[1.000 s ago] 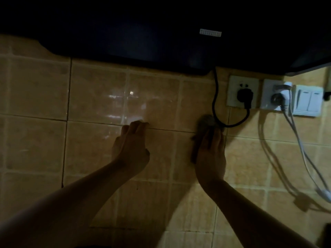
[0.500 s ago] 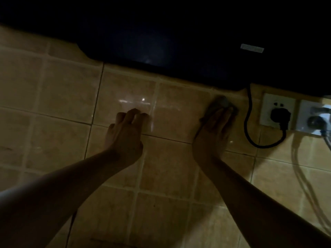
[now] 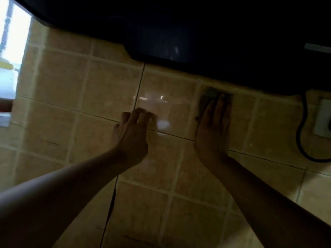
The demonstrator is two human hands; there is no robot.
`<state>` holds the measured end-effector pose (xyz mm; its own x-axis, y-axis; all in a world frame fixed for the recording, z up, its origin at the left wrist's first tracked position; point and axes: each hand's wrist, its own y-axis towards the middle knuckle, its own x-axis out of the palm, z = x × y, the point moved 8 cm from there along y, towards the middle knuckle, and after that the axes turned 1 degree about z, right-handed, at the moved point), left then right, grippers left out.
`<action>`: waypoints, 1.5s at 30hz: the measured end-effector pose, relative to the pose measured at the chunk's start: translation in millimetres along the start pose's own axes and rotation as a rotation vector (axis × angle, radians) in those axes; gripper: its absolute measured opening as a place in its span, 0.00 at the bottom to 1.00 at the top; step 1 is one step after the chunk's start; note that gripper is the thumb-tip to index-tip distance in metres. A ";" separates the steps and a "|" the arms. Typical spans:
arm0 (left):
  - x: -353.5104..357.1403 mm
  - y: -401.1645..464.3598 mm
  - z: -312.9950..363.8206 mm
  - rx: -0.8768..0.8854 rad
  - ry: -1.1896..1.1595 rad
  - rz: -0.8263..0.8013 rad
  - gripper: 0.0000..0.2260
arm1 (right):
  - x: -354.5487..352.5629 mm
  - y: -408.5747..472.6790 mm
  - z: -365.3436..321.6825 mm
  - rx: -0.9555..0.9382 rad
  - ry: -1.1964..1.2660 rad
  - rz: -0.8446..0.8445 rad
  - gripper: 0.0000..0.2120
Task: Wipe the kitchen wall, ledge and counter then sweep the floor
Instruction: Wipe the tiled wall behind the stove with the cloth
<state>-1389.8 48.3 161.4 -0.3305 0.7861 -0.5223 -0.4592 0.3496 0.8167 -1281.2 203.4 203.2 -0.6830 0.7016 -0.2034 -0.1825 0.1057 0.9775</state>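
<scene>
Her right hand (image 3: 212, 129) has slid the cloth (image 3: 208, 97) leftward under the hood (image 3: 197, 33), fingers flat, left hand (image 3: 131, 133) loosely braced; wall (image 3: 107, 90) only begun.

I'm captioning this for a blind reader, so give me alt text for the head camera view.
A right hand presses a dark cloth flat against a tan tiled wall, just under a black hood. The left hand rests its fingertips on the tiles beside it. A black cord and a white socket sit at the right edge.
</scene>
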 end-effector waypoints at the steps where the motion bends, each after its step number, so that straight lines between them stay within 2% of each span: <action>1: -2.2 0.4 -4.5 0.013 0.011 0.003 0.34 | 1.0 2.9 -14.2 0.019 0.012 0.003 0.32; 5: -8.8 0.6 -35.8 -0.022 0.029 0.013 0.34 | 2.0 7.1 -53.6 -0.016 0.010 0.050 0.30; 8: -8.7 -2.5 -57.3 -0.087 0.047 -0.004 0.33 | 10.4 -16.8 -90.0 -0.322 0.058 0.022 0.36; 10: -8.5 -4.3 -66.0 -0.102 0.038 -0.006 0.32 | 12.3 -33.6 -97.8 -0.441 0.075 0.055 0.41; 12: -8.9 -5.1 -68.5 -0.085 0.024 -0.008 0.33 | 11.2 -36.6 -93.9 -0.442 0.087 0.079 0.42; 14: -11.2 -4.0 -69.8 -0.064 0.020 -0.013 0.33 | 10.0 -22.4 -95.8 -0.366 0.097 0.083 0.40; 18: -17.4 -4.1 -84.9 -0.076 0.050 -0.015 0.34 | 2.1 19.8 -129.3 -0.209 0.111 0.099 0.31; 19: -17.9 -5.9 -91.8 -0.092 0.056 -0.019 0.35 | 2.3 21.4 -140.1 -0.239 0.140 0.105 0.30; 21: -17.7 -12.0 -104.8 -0.122 0.065 -0.033 0.35 | 9.9 4.1 -163.7 -0.439 0.179 0.097 0.32; 23: -16.9 -19.3 -112.4 -0.128 0.076 -0.052 0.35 | 20.3 -32.7 -182.0 -0.666 0.171 0.021 0.36; 25: -18.6 -25.6 -118.8 -0.135 0.091 -0.064 0.34 | 25.0 -58.7 -189.3 -0.802 0.168 -0.036 0.35; 27: -20.5 -28.0 -123.5 -0.144 0.103 -0.074 0.34 | 24.6 -48.5 -190.8 -0.795 0.166 -0.052 0.35; 29: -22.2 -27.1 -127.1 -0.150 0.100 -0.083 0.34 | 12.6 -11.2 -195.0 -0.682 0.177 -0.047 0.38; 31: -23.5 -24.9 -130.5 -0.153 0.098 -0.083 0.35 | 3.7 26.2 -203.9 -0.596 0.178 -0.105 0.36; 34: -22.2 -26.4 -137.8 -0.155 0.104 -0.105 0.35 | 11.0 34.5 -217.6 -0.583 0.145 -0.151 0.36; 36: -18.4 -31.4 -142.0 -0.161 0.107 -0.125 0.35 | 16.7 7.8 -224.2 -0.676 0.178 -0.104 0.36; 38: -13.1 -38.2 -146.3 -0.164 0.116 -0.151 0.33 | 28.6 -38.7 -230.2 -0.848 0.215 -0.078 0.30; 42: -3.9 -50.4 -153.0 -0.198 0.097 -0.214 0.31 | 34.1 -98.0 -227.0 -1.054 0.243 -0.119 0.27; 44: -3.3 -51.7 -150.9 -0.206 0.081 -0.223 0.31 | 35.8 -94.9 -222.8 -1.108 0.189 -0.084 0.26; 45: -2.6 -51.8 -149.1 -0.200 0.074 -0.225 0.32 | 35.1 -81.3 -220.3 -1.061 0.167 -0.067 0.28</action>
<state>-1488.0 -47.8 83.8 -0.2576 0.6584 -0.7072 -0.6788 0.3976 0.6174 -1446.2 64.1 104.3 -0.7219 0.6036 -0.3384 -0.6889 -0.5813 0.4329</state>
